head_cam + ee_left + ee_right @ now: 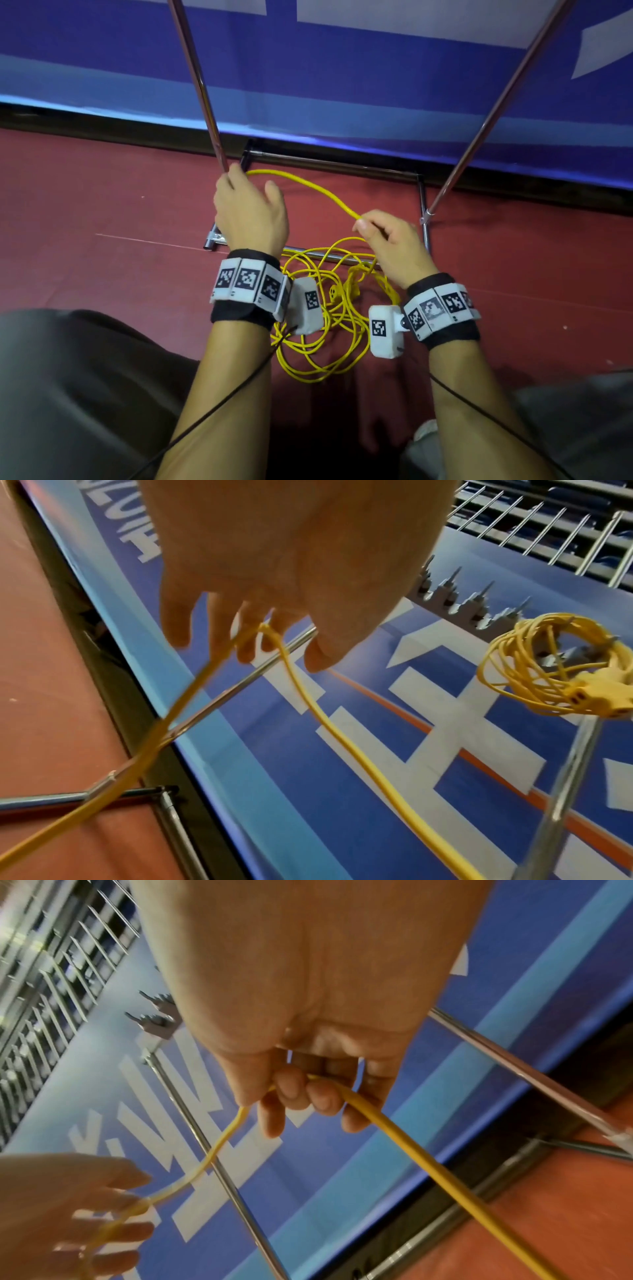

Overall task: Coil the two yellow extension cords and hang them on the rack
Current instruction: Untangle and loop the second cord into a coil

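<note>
A yellow cord (318, 190) arcs between my two hands above the red floor. My left hand (248, 205) is held by the rack's left upright (198, 85), fingers loosely spread, and the cord (318, 710) hangs bent over them. My right hand (390, 243) pinches the same cord (394, 1129) between thumb and curled fingers. The remainder lies in a loose tangle (318, 342) on the floor between my wrists, with a yellow socket end (334, 293) in it. A second yellow cord (534, 669), coiled, hangs on the rack in the left wrist view.
The rack's chrome base frame (329, 164) lies on the red floor (102, 205), and its right upright (507, 92) slants up. A blue banner wall (342, 85) stands just behind. My knees fill the bottom corners of the head view.
</note>
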`<state>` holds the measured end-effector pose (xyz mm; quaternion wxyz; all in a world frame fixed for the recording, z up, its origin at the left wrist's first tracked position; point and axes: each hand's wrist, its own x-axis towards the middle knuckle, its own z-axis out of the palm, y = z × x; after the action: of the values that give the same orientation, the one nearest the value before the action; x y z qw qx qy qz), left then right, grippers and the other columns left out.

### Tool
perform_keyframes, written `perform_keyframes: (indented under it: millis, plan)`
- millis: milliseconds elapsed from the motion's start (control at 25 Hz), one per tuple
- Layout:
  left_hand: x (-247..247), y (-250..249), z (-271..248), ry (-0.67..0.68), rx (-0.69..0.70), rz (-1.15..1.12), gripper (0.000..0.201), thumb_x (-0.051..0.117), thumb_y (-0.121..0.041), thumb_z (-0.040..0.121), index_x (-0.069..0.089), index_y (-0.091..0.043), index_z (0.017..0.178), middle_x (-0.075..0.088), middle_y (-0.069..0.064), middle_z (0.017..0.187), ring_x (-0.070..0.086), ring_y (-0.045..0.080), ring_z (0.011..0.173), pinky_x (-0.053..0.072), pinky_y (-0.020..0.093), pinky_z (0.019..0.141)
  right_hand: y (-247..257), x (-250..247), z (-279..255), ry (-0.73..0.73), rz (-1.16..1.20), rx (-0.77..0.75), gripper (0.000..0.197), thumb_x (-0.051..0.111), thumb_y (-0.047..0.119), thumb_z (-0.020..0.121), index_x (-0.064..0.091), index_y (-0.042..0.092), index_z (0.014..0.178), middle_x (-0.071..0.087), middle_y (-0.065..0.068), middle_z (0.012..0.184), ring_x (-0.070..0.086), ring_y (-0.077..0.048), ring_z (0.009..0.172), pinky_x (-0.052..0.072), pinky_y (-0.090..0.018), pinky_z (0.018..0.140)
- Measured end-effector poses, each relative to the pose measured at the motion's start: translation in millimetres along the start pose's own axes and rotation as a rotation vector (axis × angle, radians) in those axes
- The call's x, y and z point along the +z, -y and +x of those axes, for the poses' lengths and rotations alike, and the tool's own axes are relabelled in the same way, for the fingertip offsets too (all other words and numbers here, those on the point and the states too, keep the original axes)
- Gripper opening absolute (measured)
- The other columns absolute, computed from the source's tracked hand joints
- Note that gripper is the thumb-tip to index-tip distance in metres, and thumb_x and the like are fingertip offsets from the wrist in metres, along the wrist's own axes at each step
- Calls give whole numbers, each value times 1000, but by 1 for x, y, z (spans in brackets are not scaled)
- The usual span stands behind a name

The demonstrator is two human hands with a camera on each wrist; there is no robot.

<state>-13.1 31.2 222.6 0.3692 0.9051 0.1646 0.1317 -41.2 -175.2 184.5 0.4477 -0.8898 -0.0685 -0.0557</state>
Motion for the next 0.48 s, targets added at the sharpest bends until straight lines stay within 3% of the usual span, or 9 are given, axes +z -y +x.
perform_keyframes:
  millis: [80, 160, 280, 400, 480]
  plan:
    - [7, -10, -3, -50, 328, -34, 48, 43, -37, 94, 58, -5, 126, 60, 17, 127, 51, 36, 122, 41, 48, 100, 20, -11, 3, -47, -29, -85, 22, 51, 32, 94, 67, 20, 86, 67, -5, 76, 60, -22, 75, 45, -34, 73]
    - [14, -16, -9, 75, 493, -133, 49, 35, -46, 95, 70, -12, 101, 69, 8, 98, 61, 30, 101, 46, 49, 92, 38, -21, 5, -101, 4, -163, 24, 51, 30, 96, 68, 16, 88, 65, -3, 76, 58, -19, 73, 43, -33, 70]
    - [24, -26, -24, 400, 412, -353, 55, 33, -51, 99, 64, -15, 71, 63, -5, 61, 59, 21, 62, 52, 42, 71, 52, -30, 7, -170, 61, -190, 24, 50, 28, 98, 65, 13, 86, 58, 0, 73, 53, -17, 71, 40, -32, 67]
    - [29, -28, -31, 376, 401, -513, 56, 36, -55, 96, 50, -8, 68, 50, 0, 55, 52, 32, 56, 49, 50, 60, 44, -23, 6, -152, 110, -147, 31, 47, 34, 98, 65, 11, 86, 61, 0, 74, 57, -20, 75, 44, -36, 71]
    - [26, -29, -30, 314, 388, -598, 55, 38, -50, 98, 43, -7, 63, 44, 5, 55, 44, 26, 53, 43, 49, 57, 30, -11, 8, -79, 188, -93, 38, 47, 46, 95, 63, 12, 86, 60, -1, 72, 55, -24, 73, 45, -38, 71]
